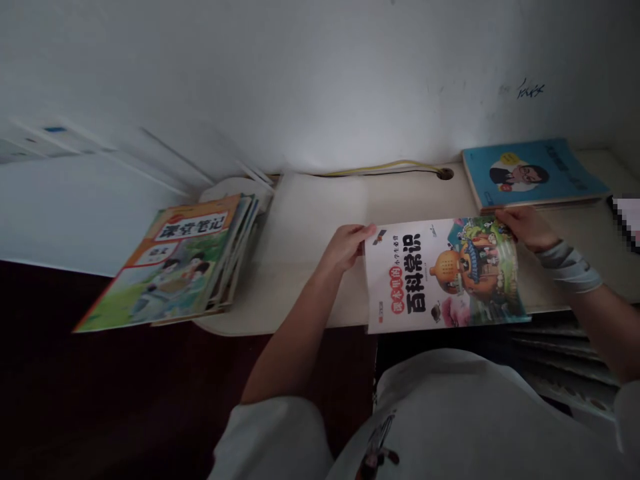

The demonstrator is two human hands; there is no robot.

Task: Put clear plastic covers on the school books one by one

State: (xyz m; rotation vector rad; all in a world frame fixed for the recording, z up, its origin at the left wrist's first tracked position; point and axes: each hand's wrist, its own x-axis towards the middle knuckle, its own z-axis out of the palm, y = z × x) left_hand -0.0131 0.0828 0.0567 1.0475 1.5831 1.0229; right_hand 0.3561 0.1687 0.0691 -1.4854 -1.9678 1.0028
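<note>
A white book (410, 280) with large black characters and a colourful picture of an orange gourd-shaped house is held over the front edge of the white desk (310, 233). My left hand (349, 245) grips its left upper edge, thumb on the cover. At the upper right corner, my right hand (529, 228) is closed on the same book; a grey band wraps that wrist. Just behind my right hand lies a stack topped by a blue book (550, 173).
Several books, the top one green and orange (175, 267), are piled at the desk's left end, jutting past its edge. A yellow cable (390, 165) runs along the wall to a round hole (445, 174). A dark, partly pixelated object (625, 217) lies at the far right.
</note>
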